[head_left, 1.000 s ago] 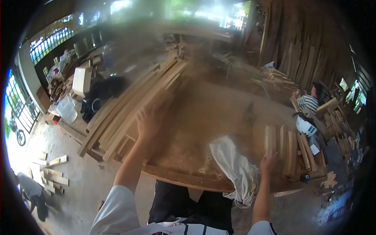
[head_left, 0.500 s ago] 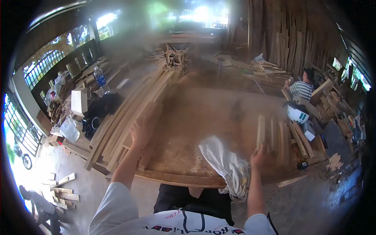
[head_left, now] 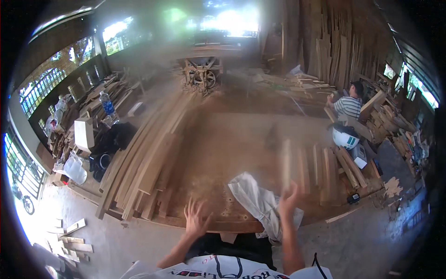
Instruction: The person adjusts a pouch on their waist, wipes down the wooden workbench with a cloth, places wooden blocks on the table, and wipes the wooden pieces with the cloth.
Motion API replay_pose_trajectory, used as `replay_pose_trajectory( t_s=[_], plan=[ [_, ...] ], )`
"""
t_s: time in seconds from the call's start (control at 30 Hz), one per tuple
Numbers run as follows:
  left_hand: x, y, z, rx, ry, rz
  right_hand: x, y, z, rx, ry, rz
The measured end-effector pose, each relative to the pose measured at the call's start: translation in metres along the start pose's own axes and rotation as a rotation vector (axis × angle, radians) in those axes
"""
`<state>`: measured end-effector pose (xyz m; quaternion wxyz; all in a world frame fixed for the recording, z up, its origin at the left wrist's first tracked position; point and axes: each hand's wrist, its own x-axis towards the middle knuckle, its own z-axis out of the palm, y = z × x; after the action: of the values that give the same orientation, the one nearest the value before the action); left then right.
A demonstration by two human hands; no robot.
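My left hand (head_left: 195,218) hovers with its fingers spread over the near edge of a big dusty wooden table (head_left: 232,139), holding nothing. My right hand (head_left: 289,197) is raised at the lower end of a blurred upright wooden slat (head_left: 286,160) and appears to grip it. That slat stands left of a row of similar slats (head_left: 325,169) on the table's right side. Between my hands a crumpled white cloth (head_left: 255,200) hangs over the table edge.
Long planks (head_left: 153,144) are stacked along the table's left side. A white helmet (head_left: 344,136) lies at the right end, and a person in a striped shirt (head_left: 346,106) sits beyond it. To the left are a water bottle (head_left: 107,103), a white box (head_left: 83,132) and wood scraps.
My left hand has pulled back from the plank stack to the near table edge. My right hand has shifted left with the slat, away from the row. The camera has tilted up.
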<state>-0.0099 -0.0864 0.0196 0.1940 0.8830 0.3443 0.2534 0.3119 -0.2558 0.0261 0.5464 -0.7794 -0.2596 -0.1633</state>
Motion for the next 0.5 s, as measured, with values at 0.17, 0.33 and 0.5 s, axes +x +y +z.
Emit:
replay_pose_trajectory(
  t_s=[0.17, 0.33, 0.5],
  plan=[
    [-0.010, 0.022, 0.023, -0.052, -0.005, -0.047, -0.078, -0.081, 0.036, 0.349, -0.306, 0.223],
    [-0.005, 0.023, 0.021, -0.075, -0.061, 0.117, -0.099, -0.073, 0.071, 0.255, -0.715, -0.109],
    [-0.005, 0.024, 0.026, -0.020, -0.085, 0.075, -0.108, -0.088, 0.081, 0.109, -0.802, -0.334]
  ],
)
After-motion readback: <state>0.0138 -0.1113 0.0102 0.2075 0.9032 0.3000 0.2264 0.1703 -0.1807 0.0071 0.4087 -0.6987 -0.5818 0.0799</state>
